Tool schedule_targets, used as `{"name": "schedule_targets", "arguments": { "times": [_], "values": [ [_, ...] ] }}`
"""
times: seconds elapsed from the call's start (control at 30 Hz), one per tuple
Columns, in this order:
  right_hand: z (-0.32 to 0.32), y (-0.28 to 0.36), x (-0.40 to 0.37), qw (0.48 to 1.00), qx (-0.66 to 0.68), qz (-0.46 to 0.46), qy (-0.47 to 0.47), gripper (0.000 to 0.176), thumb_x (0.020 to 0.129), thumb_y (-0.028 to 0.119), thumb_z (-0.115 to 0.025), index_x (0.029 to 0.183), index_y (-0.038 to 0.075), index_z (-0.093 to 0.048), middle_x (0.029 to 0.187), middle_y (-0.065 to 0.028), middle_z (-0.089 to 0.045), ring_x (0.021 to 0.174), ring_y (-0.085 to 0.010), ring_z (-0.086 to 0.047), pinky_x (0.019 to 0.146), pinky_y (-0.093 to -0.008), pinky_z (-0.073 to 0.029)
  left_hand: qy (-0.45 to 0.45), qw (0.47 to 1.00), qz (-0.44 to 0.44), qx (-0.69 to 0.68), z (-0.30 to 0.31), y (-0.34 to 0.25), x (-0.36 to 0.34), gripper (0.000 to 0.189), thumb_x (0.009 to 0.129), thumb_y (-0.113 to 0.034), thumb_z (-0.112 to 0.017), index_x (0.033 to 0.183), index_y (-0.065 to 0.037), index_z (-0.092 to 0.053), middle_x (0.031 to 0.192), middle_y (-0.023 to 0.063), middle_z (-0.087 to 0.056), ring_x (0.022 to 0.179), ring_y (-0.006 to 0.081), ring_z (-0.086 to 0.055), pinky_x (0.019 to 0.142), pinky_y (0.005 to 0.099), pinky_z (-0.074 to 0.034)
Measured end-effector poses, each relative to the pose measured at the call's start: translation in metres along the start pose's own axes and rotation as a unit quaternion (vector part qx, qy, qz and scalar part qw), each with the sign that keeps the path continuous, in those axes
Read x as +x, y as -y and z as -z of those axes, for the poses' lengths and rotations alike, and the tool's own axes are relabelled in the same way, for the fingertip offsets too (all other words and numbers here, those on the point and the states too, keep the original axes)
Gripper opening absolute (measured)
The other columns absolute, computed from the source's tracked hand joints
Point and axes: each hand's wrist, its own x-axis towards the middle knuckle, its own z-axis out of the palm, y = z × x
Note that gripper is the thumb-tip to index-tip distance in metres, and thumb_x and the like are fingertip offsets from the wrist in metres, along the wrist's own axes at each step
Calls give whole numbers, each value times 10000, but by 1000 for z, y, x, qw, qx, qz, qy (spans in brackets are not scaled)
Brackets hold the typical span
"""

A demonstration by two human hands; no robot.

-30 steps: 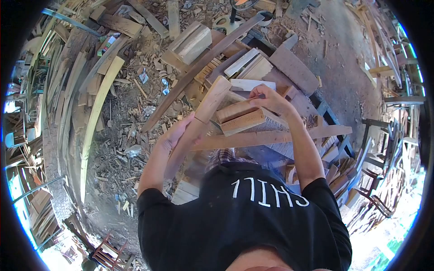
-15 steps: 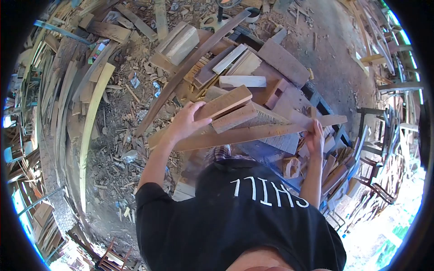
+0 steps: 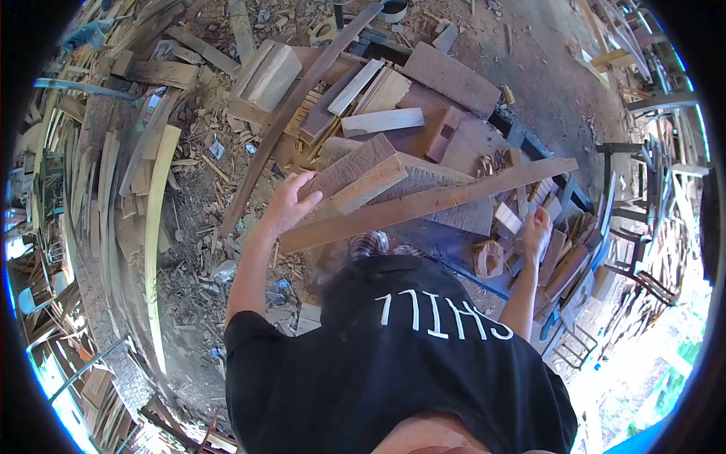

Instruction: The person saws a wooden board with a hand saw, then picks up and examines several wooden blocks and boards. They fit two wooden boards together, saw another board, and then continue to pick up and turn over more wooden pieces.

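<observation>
My left hand grips the near end of a rough brown wooden block, thumb on one side and fingers on the other. A second, lighter block lies right alongside it. Below them a long, slightly curved plank slants up to the right. My right hand is apart from the plank, over a heap of short offcuts, its fingers curled. Whatever they may hold is hidden. Close to this hand sits a small pale block.
Boards lie ahead, among them a wide brown board and a pale strip. A long curved beam crosses the left of the pile. Wood chips cover the ground; a yellowish plank stretches along the left. Metal frames stand at right.
My right hand has come off the plank and moved slightly lower, over the offcuts. The blocks in my left hand have rolled and shifted left. The whole view has shifted a little.
</observation>
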Motion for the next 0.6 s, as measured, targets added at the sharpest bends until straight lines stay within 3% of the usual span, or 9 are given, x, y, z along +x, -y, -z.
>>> {"name": "schedule_targets", "arguments": {
  "times": [0.03,0.17,0.23,0.3,0.43,0.5,0.6],
  "values": [
    [-2,30,4,998,56,15,-16,267,891,151,-623,1122,17,-624,967,-101,-637,841,-194,-608,773,-301,-494,2,999,24,-23,1,-1,1,476,831,-244,-682,1217,6,-561,1070,164,-603,1063,284,-578,939,358,-439],
    [-16,169,-7,931,294,118,180,243,903,119,-607,1126,29,-638,990,-111,-638,885,-202,-621,793,-311,-499,-14,993,21,-111,-5,8,4,423,847,-227,-673,1184,12,-585,1062,156,-640,1005,243,-617,901,340,-461],
    [-20,227,-13,899,309,134,281,253,926,121,-578,1149,11,-626,1025,-80,-630,946,-144,-597,821,-271,-472,33,987,78,-139,2,-6,2,390,876,-184,-652,1206,7,-569,1089,99,-647,975,139,-599,872,294,-467],
    [-35,266,-15,869,337,198,303,270,904,159,-610,1130,12,-629,950,-138,-638,860,-207,-626,771,-310,-495,27,990,76,-118,3,-2,4,408,863,-212,-666,1195,9,-579,1075,122,-660,960,165,-621,863,307,-475],
    [-56,308,-15,850,313,216,365,285,917,149,-609,1161,2,-613,960,-73,-639,866,-136,-608,766,-262,-480,45,991,90,-92,7,0,6,435,846,-267,-685,1182,-5,-598,1068,131,-676,944,185,-643,849,318,-483],
    [-65,315,-17,841,317,224,376,313,890,199,-630,1132,0,-626,926,-142,-635,808,-212,-617,734,-327,-486,48,990,92,-96,3,12,10,441,839,-280,-690,1182,-17,-602,1068,125,-676,945,181,-641,849,316,-480],
    [-70,316,-18,848,294,247,366,324,878,217,-645,1121,2,-641,911,-139,-633,804,-210,-612,731,-320,-483,72,986,101,-109,10,4,11,453,841,-309,-689,1184,-26,-604,1058,96,-673,945,168,-621,853,316,-465]
  ]
}}
